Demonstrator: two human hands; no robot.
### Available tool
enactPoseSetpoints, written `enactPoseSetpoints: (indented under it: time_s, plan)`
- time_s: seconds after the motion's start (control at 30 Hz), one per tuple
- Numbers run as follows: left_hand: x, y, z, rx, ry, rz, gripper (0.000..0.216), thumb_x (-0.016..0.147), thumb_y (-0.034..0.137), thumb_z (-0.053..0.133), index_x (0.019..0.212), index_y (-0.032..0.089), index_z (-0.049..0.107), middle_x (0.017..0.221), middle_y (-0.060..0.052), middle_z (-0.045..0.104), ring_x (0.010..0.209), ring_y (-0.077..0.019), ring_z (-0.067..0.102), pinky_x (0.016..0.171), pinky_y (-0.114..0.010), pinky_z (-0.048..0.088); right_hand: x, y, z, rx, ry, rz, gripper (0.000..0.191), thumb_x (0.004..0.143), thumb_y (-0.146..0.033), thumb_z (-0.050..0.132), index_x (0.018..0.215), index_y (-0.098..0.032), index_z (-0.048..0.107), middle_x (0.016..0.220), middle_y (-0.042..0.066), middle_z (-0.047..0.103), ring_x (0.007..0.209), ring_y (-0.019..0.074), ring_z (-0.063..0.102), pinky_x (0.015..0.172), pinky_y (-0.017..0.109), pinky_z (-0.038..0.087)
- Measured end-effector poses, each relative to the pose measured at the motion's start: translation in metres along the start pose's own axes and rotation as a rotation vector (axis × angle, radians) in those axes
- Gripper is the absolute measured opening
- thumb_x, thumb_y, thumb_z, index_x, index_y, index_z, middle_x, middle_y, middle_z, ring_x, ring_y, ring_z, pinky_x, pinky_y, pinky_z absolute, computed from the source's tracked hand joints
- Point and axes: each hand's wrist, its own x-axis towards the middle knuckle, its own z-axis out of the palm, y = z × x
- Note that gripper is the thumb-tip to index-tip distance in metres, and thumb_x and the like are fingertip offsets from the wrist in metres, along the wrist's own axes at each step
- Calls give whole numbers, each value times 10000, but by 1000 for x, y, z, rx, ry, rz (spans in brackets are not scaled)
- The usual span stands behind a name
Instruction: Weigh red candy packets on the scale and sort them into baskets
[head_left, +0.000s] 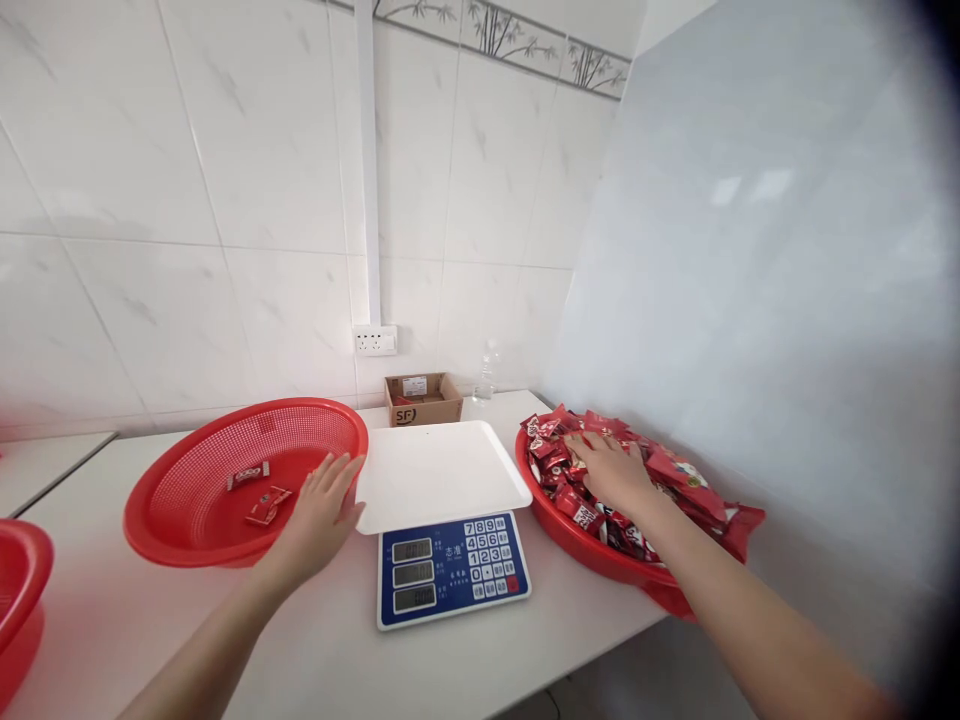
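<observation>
My left hand (319, 520) is open, its fingers stretched out over the right rim of a red perforated plastic basket (187, 490). Inside that basket lie two small red wrapped packets, one (248, 476) behind the other (268, 505). My right hand (609, 472) rests with fingers apart on a heap of red snack packets (581, 510) filling a second red basket (559, 528). No packet is visibly gripped by it. Between my hands stands a digital scale (454, 570) with a bare white weighing tray (442, 470) and a blue keypad panel.
Behind the scale is a small open cardboard box (426, 410), with a clear plastic bottle (486, 372) beside it. Part of another red basket (26, 590) shows at the left edge. A tiled wall with a socket (376, 341) backs the white table (322, 650); a grey panel (750, 300) rises at right.
</observation>
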Motion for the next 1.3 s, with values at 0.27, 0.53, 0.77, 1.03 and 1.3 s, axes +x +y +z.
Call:
enactPoseSetpoints:
  time_s: [0.27, 0.53, 0.77, 1.03, 1.3]
  plan:
    - [-31, 34, 22, -215, 115, 65, 415, 872, 327, 395, 1278, 253, 441, 1341, -71, 489, 1334, -264, 297, 1018, -462, 362, -1, -5, -37, 149, 303, 57, 418, 847, -113, 309, 1196, -178, 530, 1115, 140, 630, 1041, 264, 547, 1002, 535, 201]
    - [-38, 49, 38, -268, 136, 93, 430, 872, 298, 417, 1300, 260, 421, 1345, -70, 484, 1334, -277, 295, 1021, -485, 360, 4, -126, -14, 1356, 41, -210, 357, 824, -440, 475, 1096, -218, 537, 980, 49, 672, 890, 202, 636, 780, 332, 484]
    - [-57, 32, 40, -188, 149, 111, 440, 872, 332, 415, 1306, 257, 430, 1373, -80, 454, 1346, -293, 262, 1030, -530, 330, 8, -152, -4, 1051, -10, -338, 525, 822, -338, 493, 1318, -176, 431, 1365, 128, 449, 1232, 215, 440, 1010, 378, 345]
    - [-64, 11, 39, -217, 191, 34, 431, 849, 356, 451, 1267, 262, 491, 1335, -80, 498, 1321, -301, 316, 980, -512, 404, 25, -42, 2, 266, -59, -201, 561, 682, -17, 466, 1170, -262, 592, 1270, 68, 556, 1146, 238, 516, 893, 370, 412]
    - [-60, 35, 34, -248, 135, 87, 424, 846, 328, 463, 1267, 287, 491, 1346, -59, 491, 1323, -291, 314, 1003, -502, 383, 28, -36, 0, 206, 25, -98, 413, 819, -100, 370, 1151, -216, 589, 1091, 129, 649, 979, 274, 599, 758, 368, 417]
